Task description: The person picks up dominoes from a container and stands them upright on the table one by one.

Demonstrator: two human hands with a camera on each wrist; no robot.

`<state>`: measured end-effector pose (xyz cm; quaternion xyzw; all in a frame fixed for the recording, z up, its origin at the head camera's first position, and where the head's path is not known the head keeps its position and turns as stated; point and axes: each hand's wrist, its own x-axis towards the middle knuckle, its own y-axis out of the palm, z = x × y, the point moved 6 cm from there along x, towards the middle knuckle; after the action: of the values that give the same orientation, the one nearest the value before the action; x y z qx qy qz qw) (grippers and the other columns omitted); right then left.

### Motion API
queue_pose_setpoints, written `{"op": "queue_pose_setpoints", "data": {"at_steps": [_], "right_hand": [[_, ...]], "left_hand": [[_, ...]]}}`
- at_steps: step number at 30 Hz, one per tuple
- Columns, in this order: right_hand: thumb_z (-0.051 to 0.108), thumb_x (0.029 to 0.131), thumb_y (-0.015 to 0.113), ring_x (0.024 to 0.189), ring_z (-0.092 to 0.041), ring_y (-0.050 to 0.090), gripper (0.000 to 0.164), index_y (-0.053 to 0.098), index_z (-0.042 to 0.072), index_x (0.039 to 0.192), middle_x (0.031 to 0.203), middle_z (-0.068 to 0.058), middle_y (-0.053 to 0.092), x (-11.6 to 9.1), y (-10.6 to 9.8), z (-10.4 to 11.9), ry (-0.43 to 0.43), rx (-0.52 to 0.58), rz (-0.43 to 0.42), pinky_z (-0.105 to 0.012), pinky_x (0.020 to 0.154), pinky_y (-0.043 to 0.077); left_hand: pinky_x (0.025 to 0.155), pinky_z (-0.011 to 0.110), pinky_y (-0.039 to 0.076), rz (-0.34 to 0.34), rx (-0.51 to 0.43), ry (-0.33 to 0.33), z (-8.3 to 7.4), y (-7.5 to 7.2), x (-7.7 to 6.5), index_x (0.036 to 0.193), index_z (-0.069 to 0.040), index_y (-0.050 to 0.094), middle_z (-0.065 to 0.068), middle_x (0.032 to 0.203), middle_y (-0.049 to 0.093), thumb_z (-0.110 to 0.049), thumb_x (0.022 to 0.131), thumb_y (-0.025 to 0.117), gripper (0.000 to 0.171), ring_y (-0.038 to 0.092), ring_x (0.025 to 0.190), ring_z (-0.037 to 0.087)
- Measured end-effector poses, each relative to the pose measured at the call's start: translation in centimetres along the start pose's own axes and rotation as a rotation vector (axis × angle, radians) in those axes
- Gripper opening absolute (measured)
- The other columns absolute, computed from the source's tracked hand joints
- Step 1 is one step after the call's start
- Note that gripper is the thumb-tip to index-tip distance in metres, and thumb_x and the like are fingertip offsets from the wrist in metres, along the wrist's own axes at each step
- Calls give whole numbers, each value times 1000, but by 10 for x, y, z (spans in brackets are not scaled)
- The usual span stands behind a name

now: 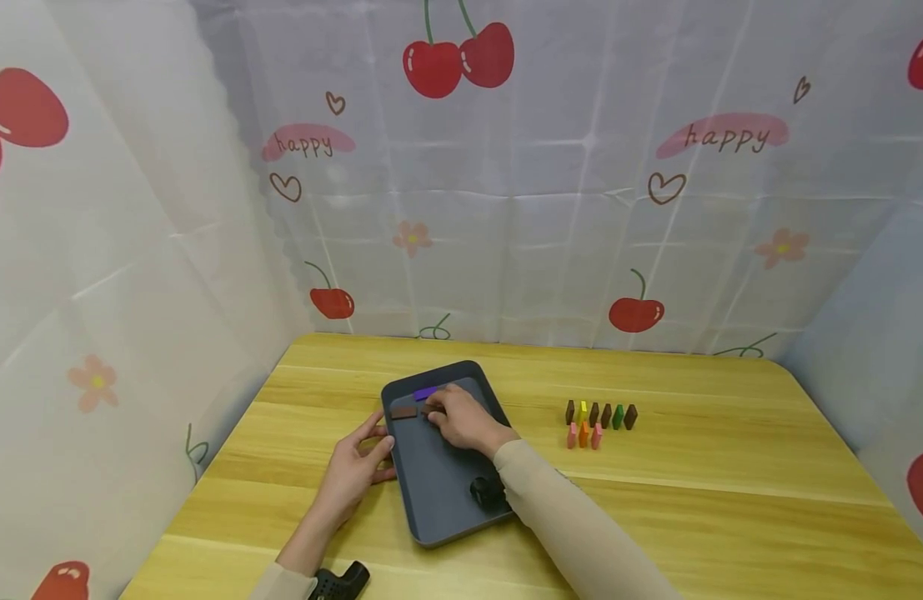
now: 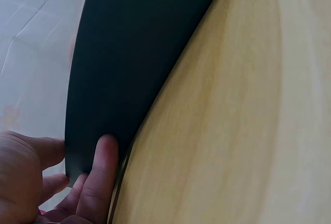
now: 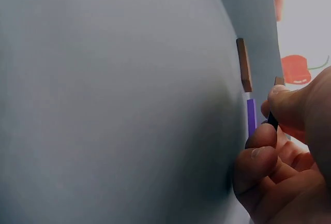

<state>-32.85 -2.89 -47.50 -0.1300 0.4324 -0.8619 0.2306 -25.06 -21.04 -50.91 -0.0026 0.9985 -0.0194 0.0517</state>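
Note:
A dark grey tray [image 1: 442,500] lies at an angle on the table. My left hand [image 1: 353,467] holds its left side, with fingertips against the outer wall [image 2: 129,48] in the left wrist view. My right hand [image 1: 464,419] is inside the tray near its far end. Its thumb and fingers pinch a small dark brown domino-shaped block [image 3: 279,80], mostly hidden by the fingers. Close by in the tray lie a brown block [image 1: 403,412] and a purple block [image 1: 425,392], the latter partly covered by the right hand.
To the tray's right, several thin blocks stand upright in two rows on the wooden table [image 1: 731,467]. The back row has dark brown, yellow [image 1: 583,411] and green [image 1: 618,416] ones; the front row has two pink and an orange block [image 1: 584,433]. Printed curtains [image 1: 506,250] enclose the table.

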Motion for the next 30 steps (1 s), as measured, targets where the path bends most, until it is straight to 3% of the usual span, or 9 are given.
{"op": "queue_pose_setpoints", "data": {"at_steps": [8, 21, 30], "right_hand": [[22, 109, 54, 105, -19, 59, 26, 66, 12, 129, 117, -5, 59, -4, -10, 6, -15, 31, -8, -40, 98, 55], [21, 108, 55, 114, -22, 60, 21, 64, 12, 126, 124, -6, 62, -25, -28, 2, -34, 123, -55, -43, 98, 54], [18, 108, 56, 103, -19, 61, 20, 64, 12, 125, 123, -5, 65, -38, -44, 8, -35, 204, -86, -39, 89, 55]], "left_hand": [[78, 40, 67, 5, 3, 1, -2, 1, 1, 160, -18, 40, 20, 141, 48, -10, 106, 58, 58, 71, 107, 30], [78, 39, 67, -1, 25, 1, -3, 2, -2, 161, -16, 38, 22, 142, 48, -11, 106, 59, 59, 69, 113, 32], [77, 38, 67, 1, 22, 0, -5, 2, -3, 160, -15, 39, 22, 142, 47, -11, 105, 60, 59, 68, 112, 32]]}}
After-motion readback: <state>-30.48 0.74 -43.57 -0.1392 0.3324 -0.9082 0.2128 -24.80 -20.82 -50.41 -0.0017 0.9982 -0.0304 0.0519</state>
